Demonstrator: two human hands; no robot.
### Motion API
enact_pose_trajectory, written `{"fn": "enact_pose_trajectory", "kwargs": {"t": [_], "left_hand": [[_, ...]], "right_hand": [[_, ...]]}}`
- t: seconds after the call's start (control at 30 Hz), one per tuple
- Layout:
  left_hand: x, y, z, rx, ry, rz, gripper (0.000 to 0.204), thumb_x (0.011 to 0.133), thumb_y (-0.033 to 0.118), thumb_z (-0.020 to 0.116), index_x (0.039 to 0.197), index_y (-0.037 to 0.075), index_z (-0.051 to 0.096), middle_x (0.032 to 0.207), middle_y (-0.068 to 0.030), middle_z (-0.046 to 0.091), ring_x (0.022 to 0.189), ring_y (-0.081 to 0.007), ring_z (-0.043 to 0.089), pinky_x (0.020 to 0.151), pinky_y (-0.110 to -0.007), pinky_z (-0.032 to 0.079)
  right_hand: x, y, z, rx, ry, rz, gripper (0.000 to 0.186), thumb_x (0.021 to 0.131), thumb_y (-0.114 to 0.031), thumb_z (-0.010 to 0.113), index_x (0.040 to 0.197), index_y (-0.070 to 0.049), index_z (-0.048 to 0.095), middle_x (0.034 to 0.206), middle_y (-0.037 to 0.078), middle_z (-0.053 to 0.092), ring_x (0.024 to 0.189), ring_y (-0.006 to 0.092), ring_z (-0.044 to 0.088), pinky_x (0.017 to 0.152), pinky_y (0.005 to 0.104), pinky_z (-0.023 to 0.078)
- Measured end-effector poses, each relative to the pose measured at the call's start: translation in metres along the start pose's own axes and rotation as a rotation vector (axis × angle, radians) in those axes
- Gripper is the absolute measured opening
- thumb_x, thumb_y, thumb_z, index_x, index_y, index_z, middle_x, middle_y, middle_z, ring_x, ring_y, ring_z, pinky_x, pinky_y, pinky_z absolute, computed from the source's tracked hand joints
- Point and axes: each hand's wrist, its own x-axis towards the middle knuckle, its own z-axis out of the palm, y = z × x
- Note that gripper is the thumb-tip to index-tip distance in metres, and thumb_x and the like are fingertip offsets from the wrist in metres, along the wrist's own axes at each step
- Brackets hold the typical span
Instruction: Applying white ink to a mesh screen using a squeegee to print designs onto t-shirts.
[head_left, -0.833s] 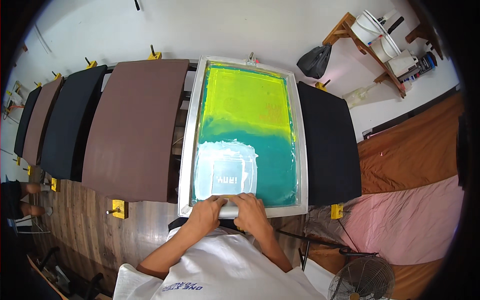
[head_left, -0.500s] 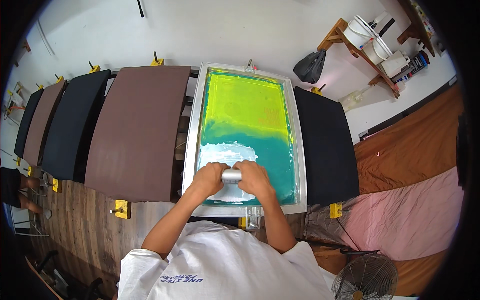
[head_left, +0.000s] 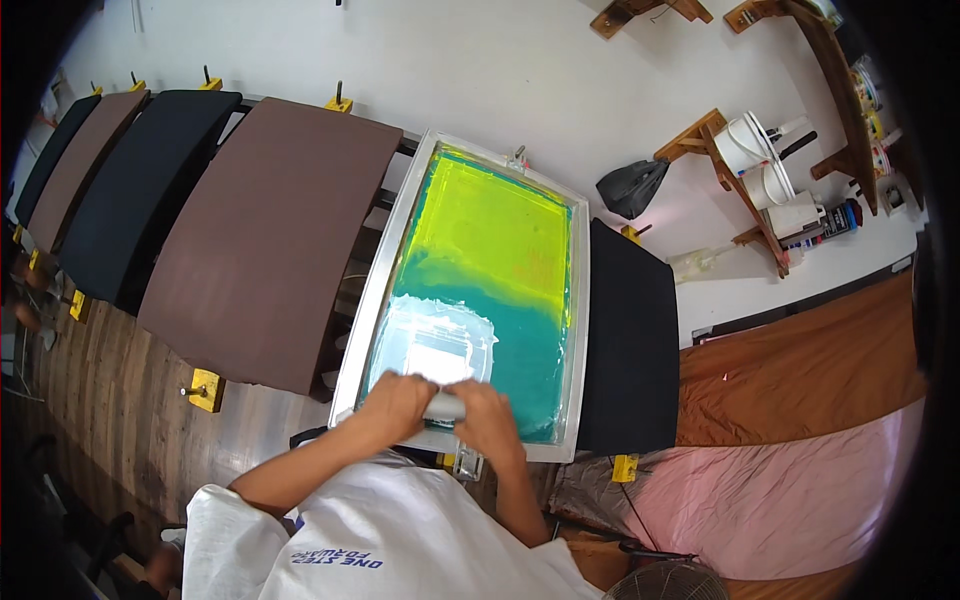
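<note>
A silkscreen in a silver metal frame (head_left: 579, 330) lies before me, its mesh yellow-green at the far end and teal nearer me. White ink (head_left: 435, 325) covers a patch at the near left of the mesh. My left hand (head_left: 397, 408) and my right hand (head_left: 487, 425) are both closed around a silver squeegee (head_left: 445, 406), side by side near the frame's near end. The squeegee's lower edge is hidden by its handle and my hands. A metal clamp (head_left: 468, 462) sits at the frame's near edge.
To the left stand a brown covered board (head_left: 270, 240) and several more dark and brown ones. A black board (head_left: 630, 350) adjoins the screen on the right. Yellow brackets (head_left: 206, 390) jut out along the boards. White tubs (head_left: 745, 145) rest on a wall shelf; a fan (head_left: 665, 582) stands lower right.
Both hands have drawn the squeegee toward me, to the frame's near end, baring more white-inked mesh beyond it. The whole view has tilted and shifted.
</note>
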Motion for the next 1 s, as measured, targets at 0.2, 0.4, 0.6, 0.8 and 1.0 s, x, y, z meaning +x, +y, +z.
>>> {"fn": "enact_pose_trajectory", "kwargs": {"t": [0.2,0.4,0.6,0.8,1.0], "left_hand": [[0.069,-0.031,-0.008,-0.033,0.013,-0.14,0.021,0.068,0.0,0.067,0.088,0.004,0.071,0.082,-0.0195,0.07,0.08,-0.036,0.069,0.073,-0.044,0.055],[0.06,-0.029,0.002,-0.019,0.015,-0.14,0.039,0.066,-0.005,0.066,0.104,0.004,0.072,0.091,-0.0186,0.071,0.081,-0.0351,0.07,0.074,-0.042,0.057],[0.021,-0.009,0.009,-0.049,-0.011,-0.155,0.045,0.065,-0.005,0.068,0.109,0.002,0.068,0.1,-0.0188,0.07,0.083,-0.0361,0.069,0.077,-0.042,0.057],[-0.016,0.007,0.02,-0.054,-0.034,-0.161,0.047,0.064,-0.005,0.068,0.11,0.001,0.066,0.105,-0.0181,0.068,0.084,-0.0357,0.07,0.077,-0.042,0.057],[-0.014,0.01,0.0,-0.069,-0.145,-0.135,0.045,0.064,-0.004,0.068,0.109,0.003,0.07,0.098,-0.0184,0.071,0.085,-0.0355,0.07,0.079,-0.042,0.057]], "right_hand": [[0.078,0.028,-0.017,-0.1,-0.05,0.018,0.039,0.068,0.0,0.064,0.106,-0.007,0.068,0.102,0.017,0.067,0.098,0.0361,0.063,0.082,0.0483,0.052],[0.068,0.026,-0.007,-0.05,-0.011,0.07,0.044,0.063,0.004,0.062,0.105,-0.006,0.068,0.102,0.018,0.067,0.097,0.0402,0.062,0.085,0.0461,0.051],[0.026,0.015,0.009,0.003,0.07,0.04,0.046,0.061,0.006,0.062,0.106,-0.002,0.067,0.104,0.017,0.067,0.098,0.0393,0.06,0.088,0.0451,0.05],[-0.012,0.0,0.016,-0.02,-0.009,0.06,0.048,0.061,0.0,0.068,0.108,-0.006,0.067,0.106,0.013,0.066,0.102,0.0339,0.059,0.085,0.0445,0.05],[-0.016,-0.011,0.005,-0.034,-0.068,0.091,0.045,0.062,0.001,0.066,0.106,-0.005,0.068,0.102,0.015,0.067,0.096,0.0369,0.061,0.083,0.0466,0.05]]}}
